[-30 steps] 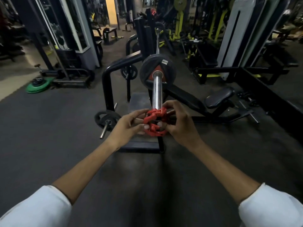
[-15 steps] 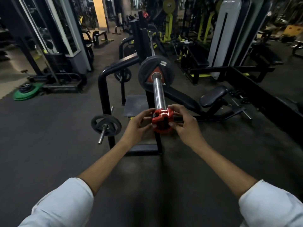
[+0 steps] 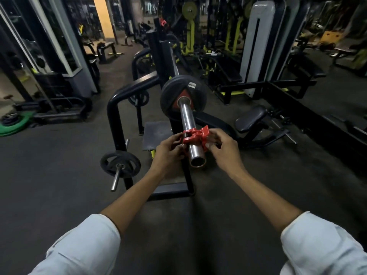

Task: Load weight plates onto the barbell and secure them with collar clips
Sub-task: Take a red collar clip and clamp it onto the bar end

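The steel barbell sleeve points toward me, its open end just in front of my hands. A black weight plate with a red centre sits far up the sleeve. A red collar clip rings the sleeve a short way in from the end, its lever standing open to the right. My left hand grips the clip's left side. My right hand pinches its right side by the lever. A long bare stretch of sleeve lies between clip and plate.
A black rack frame stands to the left, with a small black plate on a storage peg. A bench pad is to the right. Green and black plates lie on the floor at far left. Machines crowd the back.
The red clip has gone from the sleeve's tip onto the sleeve, so the open end now shows in front of it. Both hands moved forward with it.
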